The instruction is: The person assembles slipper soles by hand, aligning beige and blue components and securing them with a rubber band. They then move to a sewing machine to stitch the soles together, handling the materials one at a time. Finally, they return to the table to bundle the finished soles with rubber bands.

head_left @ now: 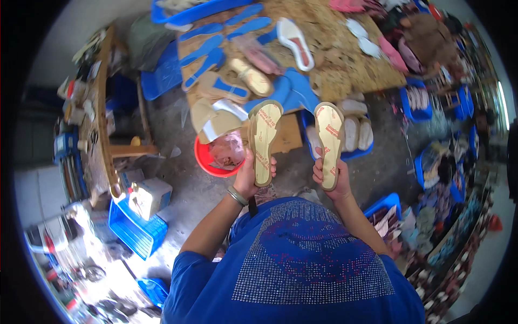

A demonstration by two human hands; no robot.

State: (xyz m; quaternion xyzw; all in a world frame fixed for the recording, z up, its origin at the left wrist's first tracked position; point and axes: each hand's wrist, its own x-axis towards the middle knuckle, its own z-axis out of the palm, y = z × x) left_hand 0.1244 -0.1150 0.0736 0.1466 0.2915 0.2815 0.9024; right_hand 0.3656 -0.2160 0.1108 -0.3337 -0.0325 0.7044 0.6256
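Observation:
My left hand [248, 177] is closed round the heel end of a beige insole board [263, 141] with red print and a brown edge. A matching insole board [329, 128] stands upright in my right hand [341, 186], its fingers wrapped round the lower end. The two boards are held side by side, apart from each other, printed faces toward me. Beyond them on the wooden table [350, 70] lie several blue insole pieces [250, 27], a white sole [295, 46] with a red middle, a beige sole [251, 77] and a blue cloth-like piece [295, 89].
A red bucket [200, 162] with pinkish plastic stands by my left hand. Past my right hand sits a blue crate [359, 155] of pale soles. A blue basket [137, 229] is on the floor at left; blue tubs [415, 102] and heaped material are at right.

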